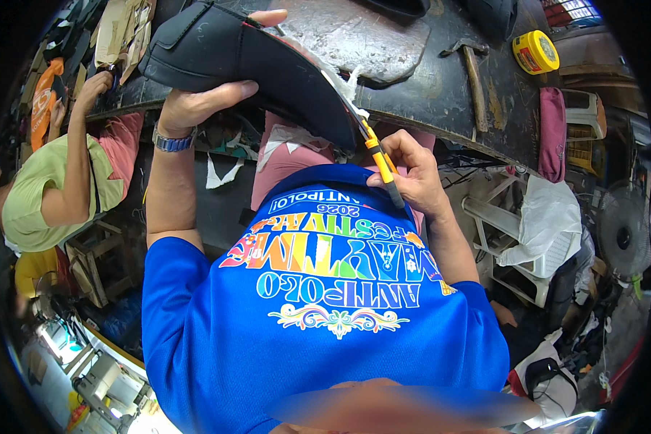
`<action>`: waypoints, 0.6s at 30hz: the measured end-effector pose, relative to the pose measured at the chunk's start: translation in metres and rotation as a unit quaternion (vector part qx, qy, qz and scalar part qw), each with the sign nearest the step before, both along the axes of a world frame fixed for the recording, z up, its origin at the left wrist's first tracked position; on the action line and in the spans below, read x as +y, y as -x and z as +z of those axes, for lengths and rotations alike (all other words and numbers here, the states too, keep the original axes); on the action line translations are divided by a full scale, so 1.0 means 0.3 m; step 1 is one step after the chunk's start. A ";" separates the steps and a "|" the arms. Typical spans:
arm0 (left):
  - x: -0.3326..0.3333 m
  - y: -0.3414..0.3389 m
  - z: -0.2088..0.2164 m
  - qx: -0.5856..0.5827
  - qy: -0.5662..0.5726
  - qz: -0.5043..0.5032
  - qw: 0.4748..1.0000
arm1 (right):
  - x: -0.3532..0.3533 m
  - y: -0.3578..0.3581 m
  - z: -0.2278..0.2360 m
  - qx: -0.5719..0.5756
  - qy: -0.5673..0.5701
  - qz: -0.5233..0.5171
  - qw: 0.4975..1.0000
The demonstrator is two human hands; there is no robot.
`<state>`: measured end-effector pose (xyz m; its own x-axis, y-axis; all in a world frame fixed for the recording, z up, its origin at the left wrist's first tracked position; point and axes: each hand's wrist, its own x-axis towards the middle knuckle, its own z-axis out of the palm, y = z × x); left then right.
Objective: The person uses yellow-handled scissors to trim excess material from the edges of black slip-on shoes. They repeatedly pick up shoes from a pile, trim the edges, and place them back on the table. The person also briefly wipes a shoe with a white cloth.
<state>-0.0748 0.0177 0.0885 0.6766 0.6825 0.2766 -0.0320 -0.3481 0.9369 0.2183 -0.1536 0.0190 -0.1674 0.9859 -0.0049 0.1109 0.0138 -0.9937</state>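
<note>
My left hand (pixel 204 105) is closed on a black shoe upper (pixel 264 69), thumb across its near face and a fingertip showing past the far edge. White lining scraps (pixel 351 83) stick out along the upper's right edge. In my right hand (pixel 421 177) is a slim yellow and black cutter (pixel 380 160), gripped between thumb and fingers. Its tip meets the upper's lower right edge, by the white lining; the blade itself is hard to make out. Below the upper, more white scraps (pixel 289 137) lie on my lap.
On the dark worktable (pixel 441 101) are a worn slab (pixel 390 43), a hammer (pixel 474 87) and a yellow tub (pixel 535 52). A maroon roll (pixel 552 134) hangs at its right edge. A white stool (pixel 517 239) stands right. Another person in a green shirt (pixel 58 192) works at left.
</note>
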 end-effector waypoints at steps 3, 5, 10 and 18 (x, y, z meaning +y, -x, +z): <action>-0.004 -0.003 0.000 -0.004 -0.003 0.019 1.000 | -0.007 0.000 -0.007 0.000 0.013 -0.008 1.000; -0.005 0.000 0.001 0.010 0.007 0.026 1.000 | -0.009 0.000 -0.009 -0.003 0.026 -0.011 1.000; 0.001 -0.005 -0.008 -0.013 0.044 -0.027 0.999 | -0.003 -0.012 -0.002 -0.026 0.042 0.003 0.999; 0.001 -0.022 -0.004 -0.008 0.047 -0.095 0.994 | 0.058 -0.024 -0.008 -0.027 0.023 0.070 0.997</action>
